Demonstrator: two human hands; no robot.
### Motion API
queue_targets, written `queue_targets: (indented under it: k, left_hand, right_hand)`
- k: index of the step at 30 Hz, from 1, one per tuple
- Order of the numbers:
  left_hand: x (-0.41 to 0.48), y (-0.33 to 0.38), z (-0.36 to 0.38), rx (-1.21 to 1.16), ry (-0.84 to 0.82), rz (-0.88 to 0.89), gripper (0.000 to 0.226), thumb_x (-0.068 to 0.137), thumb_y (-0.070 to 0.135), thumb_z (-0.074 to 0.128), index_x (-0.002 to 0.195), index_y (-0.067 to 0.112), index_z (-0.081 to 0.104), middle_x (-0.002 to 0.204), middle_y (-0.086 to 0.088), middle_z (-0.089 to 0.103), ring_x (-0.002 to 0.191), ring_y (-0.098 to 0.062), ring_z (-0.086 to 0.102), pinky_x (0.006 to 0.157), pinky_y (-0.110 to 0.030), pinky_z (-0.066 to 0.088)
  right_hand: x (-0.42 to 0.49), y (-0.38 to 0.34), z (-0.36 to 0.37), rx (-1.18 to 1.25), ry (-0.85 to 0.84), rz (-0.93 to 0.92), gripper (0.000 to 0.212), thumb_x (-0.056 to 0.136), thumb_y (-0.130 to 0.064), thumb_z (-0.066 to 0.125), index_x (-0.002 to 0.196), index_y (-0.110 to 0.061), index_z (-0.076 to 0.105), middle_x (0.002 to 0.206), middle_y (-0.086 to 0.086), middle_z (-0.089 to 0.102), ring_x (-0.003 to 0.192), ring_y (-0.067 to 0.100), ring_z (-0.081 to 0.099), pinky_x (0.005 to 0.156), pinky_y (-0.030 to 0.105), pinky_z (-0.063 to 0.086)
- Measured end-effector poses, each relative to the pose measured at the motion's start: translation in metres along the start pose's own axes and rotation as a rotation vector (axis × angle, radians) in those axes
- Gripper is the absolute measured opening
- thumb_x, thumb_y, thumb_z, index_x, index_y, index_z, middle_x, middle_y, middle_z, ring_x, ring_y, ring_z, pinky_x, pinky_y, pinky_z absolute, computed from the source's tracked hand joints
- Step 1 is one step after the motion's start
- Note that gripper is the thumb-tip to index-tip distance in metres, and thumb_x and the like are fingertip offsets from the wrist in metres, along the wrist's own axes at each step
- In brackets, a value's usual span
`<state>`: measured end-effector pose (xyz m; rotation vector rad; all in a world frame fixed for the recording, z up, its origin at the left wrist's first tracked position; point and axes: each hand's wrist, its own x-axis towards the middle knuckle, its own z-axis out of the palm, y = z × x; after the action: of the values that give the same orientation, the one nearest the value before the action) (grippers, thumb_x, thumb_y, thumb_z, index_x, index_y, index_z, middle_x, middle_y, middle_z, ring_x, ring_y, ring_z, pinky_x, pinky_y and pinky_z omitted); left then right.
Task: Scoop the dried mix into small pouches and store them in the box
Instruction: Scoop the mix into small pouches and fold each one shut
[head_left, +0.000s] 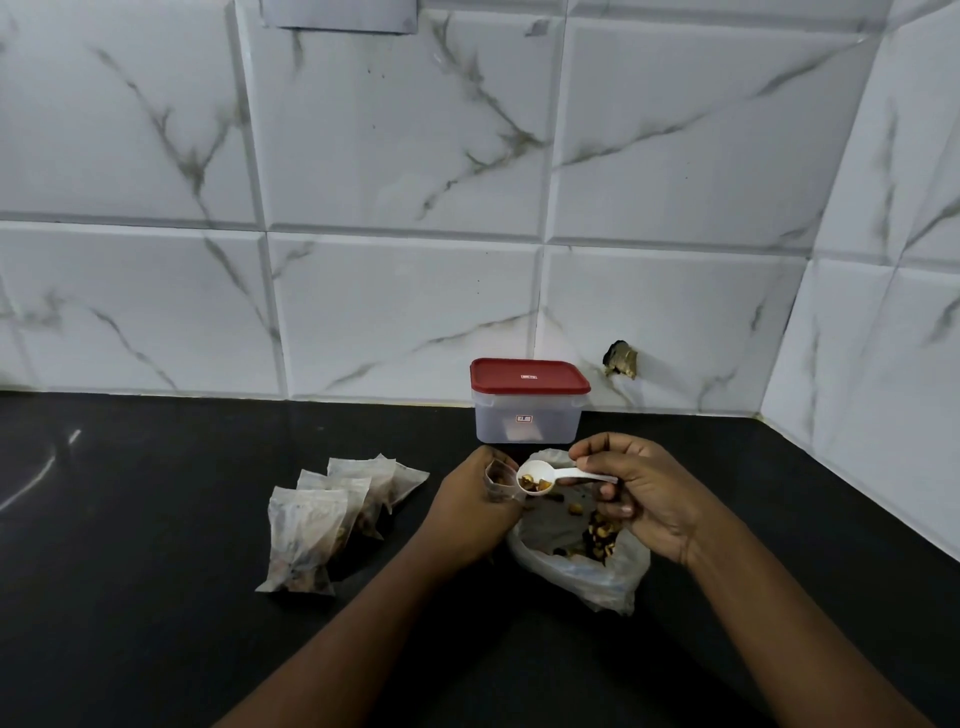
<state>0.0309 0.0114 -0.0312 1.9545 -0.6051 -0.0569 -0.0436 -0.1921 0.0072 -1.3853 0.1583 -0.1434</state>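
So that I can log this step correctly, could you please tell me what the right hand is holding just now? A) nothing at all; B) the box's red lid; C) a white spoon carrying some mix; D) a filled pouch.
C: the right hand pinches the handle of the white spoon, whose bowl carries mix beside the small pouch held by the left hand.
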Motion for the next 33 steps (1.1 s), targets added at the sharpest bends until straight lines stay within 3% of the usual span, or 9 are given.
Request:
queue_targets:
  k: [5,8,12,16,20,27,33]
  left_hand:
    - [-0.001,0.000,0.000,0.001,-0.004,0.007,0.033,0.088,0.009,0.070,0.115,0.026,0.061,0.110,0.010,0.069,0.096,-0.006,0.068,0.075,-0.021,0.053]
    - [-0.001,0.001,0.000,-0.014,-0.013,0.008,0.036,0.088,0.007,0.070,0.117,0.026,0.061,0.111,0.010,0.070,0.097,-0.004,0.068,0.075,-0.017,0.051]
    - [-0.004,0.001,0.000,0.000,0.003,0.052,0.031,0.087,0.008,0.071,0.106,0.029,0.060,0.101,0.013,0.068,0.090,0.005,0.063,0.070,-0.011,0.045]
    - [-0.004,0.001,-0.001,0.022,0.022,0.068,0.023,0.085,0.009,0.071,0.096,0.027,0.061,0.090,0.009,0.065,0.078,0.004,0.060,0.063,-0.012,0.040]
    - [-0.003,0.002,0.000,-0.015,0.013,0.046,0.026,0.084,0.009,0.073,0.102,0.024,0.063,0.096,0.006,0.068,0.088,-0.007,0.065,0.071,-0.023,0.047]
    - [-0.003,0.001,0.001,-0.004,0.013,0.052,0.027,0.085,0.013,0.076,0.105,0.025,0.063,0.096,0.008,0.070,0.088,-0.002,0.066,0.076,-0.022,0.053]
    - [-0.004,0.002,0.002,0.016,0.040,0.062,0.026,0.084,0.009,0.072,0.097,0.028,0.060,0.094,0.008,0.068,0.084,-0.001,0.064,0.068,-0.015,0.046]
  right_hand:
    - [-0.002,0.001,0.005,0.016,-0.023,-0.020,0.013,0.096,0.009,0.059,0.101,0.003,0.070,0.076,0.006,0.067,0.050,0.007,0.047,0.038,0.017,0.030]
    - [-0.003,0.001,0.008,0.028,-0.031,-0.042,0.014,0.096,0.009,0.059,0.101,0.003,0.070,0.076,0.005,0.068,0.051,0.008,0.047,0.038,0.017,0.031]
    - [-0.006,0.003,0.013,-0.040,-0.069,-0.083,0.012,0.097,0.005,0.062,0.103,0.000,0.071,0.085,0.008,0.071,0.056,0.010,0.052,0.044,0.018,0.038]
    - [-0.008,0.008,0.017,-0.157,-0.139,-0.133,0.014,0.096,0.004,0.066,0.107,-0.001,0.071,0.096,0.011,0.077,0.066,0.014,0.060,0.055,0.021,0.048]
    - [-0.007,0.010,0.016,-0.236,-0.186,-0.141,0.016,0.095,0.004,0.067,0.109,-0.002,0.071,0.093,0.009,0.077,0.073,0.016,0.062,0.060,0.024,0.050]
    - [-0.007,0.009,0.015,-0.221,-0.130,-0.127,0.015,0.096,0.002,0.067,0.109,-0.002,0.072,0.092,0.009,0.077,0.070,0.016,0.061,0.057,0.023,0.046]
    - [-0.010,0.006,0.014,-0.318,-0.114,-0.176,0.017,0.095,0.003,0.068,0.110,-0.005,0.072,0.102,0.010,0.080,0.077,0.016,0.063,0.064,0.025,0.048]
